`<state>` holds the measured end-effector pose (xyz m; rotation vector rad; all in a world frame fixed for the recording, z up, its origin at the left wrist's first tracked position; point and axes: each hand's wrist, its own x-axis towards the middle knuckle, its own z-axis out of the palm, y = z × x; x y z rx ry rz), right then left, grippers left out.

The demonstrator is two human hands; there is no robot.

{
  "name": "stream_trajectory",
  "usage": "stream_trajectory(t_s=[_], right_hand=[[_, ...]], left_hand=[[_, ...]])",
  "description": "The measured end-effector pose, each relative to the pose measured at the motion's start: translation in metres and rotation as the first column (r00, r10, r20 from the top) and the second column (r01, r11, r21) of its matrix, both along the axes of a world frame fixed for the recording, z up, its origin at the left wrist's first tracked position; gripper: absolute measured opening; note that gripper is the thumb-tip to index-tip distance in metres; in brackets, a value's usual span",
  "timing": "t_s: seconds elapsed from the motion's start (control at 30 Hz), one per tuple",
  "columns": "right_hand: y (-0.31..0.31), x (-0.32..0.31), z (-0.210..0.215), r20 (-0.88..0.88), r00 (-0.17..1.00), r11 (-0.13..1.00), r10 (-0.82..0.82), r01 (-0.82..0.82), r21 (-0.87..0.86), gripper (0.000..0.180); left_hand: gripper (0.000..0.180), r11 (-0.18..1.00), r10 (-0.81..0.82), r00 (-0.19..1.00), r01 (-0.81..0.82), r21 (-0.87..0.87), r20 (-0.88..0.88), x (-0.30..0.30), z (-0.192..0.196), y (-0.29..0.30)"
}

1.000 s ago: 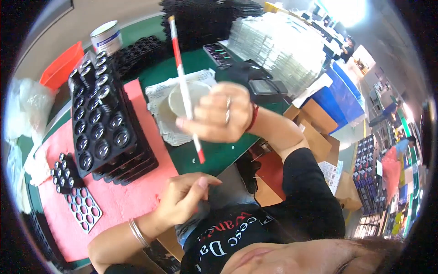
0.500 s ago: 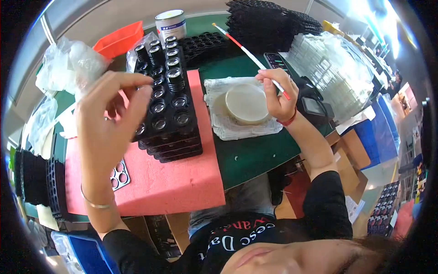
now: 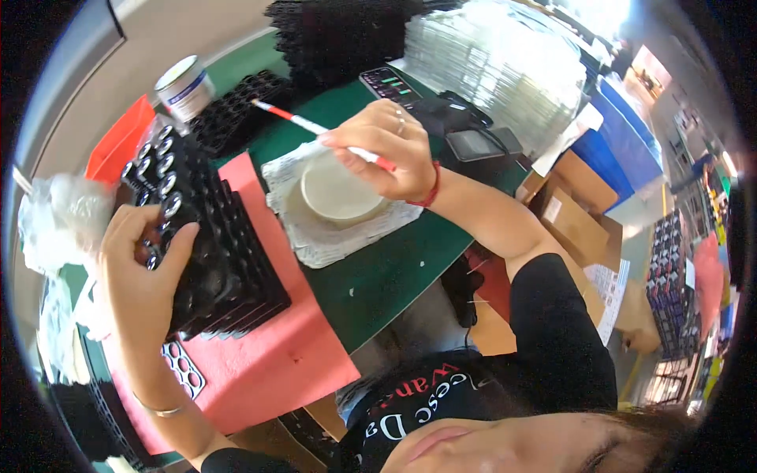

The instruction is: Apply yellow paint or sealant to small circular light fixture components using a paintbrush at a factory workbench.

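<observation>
My right hand [image 3: 386, 150] is closed on a slim paintbrush [image 3: 298, 121] with a red and white handle, its bristles pointing up and away to the left. Below that hand sits a round, pale shallow dish [image 3: 335, 193] on a whitish, crusted pad [image 3: 315, 248]. At the left, my left hand [image 3: 138, 264] reaches onto a stack of black trays [image 3: 229, 260] that hold black cylindrical parts [image 3: 167, 163] with shiny round tops. Its thumb and fingers curl around a spot at the near-left of the stack; what lies between them is dark and mostly hidden.
A pink foam sheet [image 3: 268, 374] lies under the stack, with a flat plate with round holes [image 3: 183, 369] on it. Beyond are a red bin [image 3: 118, 142], a white can [image 3: 185, 87], black trays [image 3: 339, 43], a phone [image 3: 390, 85] and clear trays [image 3: 497, 55].
My left hand has gone from hovering, fingers apart, to the tray stack. My right hand still holds the paintbrush, now nearer the dish. The whole view has turned and shifted.
</observation>
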<state>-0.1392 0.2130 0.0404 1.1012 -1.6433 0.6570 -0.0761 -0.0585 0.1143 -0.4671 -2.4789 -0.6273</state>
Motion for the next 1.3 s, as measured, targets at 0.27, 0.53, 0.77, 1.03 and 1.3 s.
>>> stream_trajectory(t_s=[0.27,0.53,0.77,1.03,1.3], right_hand=[[0.006,-0.011,0.001,-0.084,0.996,0.989,-0.019,0.006,-0.145,0.006],[0.026,-0.004,0.006,-0.079,0.984,0.820,0.161,-0.178,-0.544,0.022],[0.017,0.003,0.006,-0.032,0.986,0.826,0.162,-0.153,-0.542,0.026],[0.013,0.000,0.004,-0.044,0.981,0.843,0.189,-0.185,-0.504,0.026],[0.016,-0.001,0.001,0.070,0.947,0.838,0.312,-0.240,-0.490,0.027]], left_hand=[[0.038,0.785,-0.612,0.778,0.577,0.224,0.142,0.071,-0.005,0.024],[0.024,0.695,-0.695,0.552,0.350,0.629,0.460,0.059,-0.112,0.039],[0.025,0.662,-0.714,0.512,0.270,0.699,0.478,0.054,-0.118,0.030],[0.029,0.592,-0.738,0.413,0.017,0.806,0.534,0.055,-0.111,0.030],[0.030,0.593,-0.737,0.403,0.001,0.805,0.543,0.055,-0.112,0.031]])
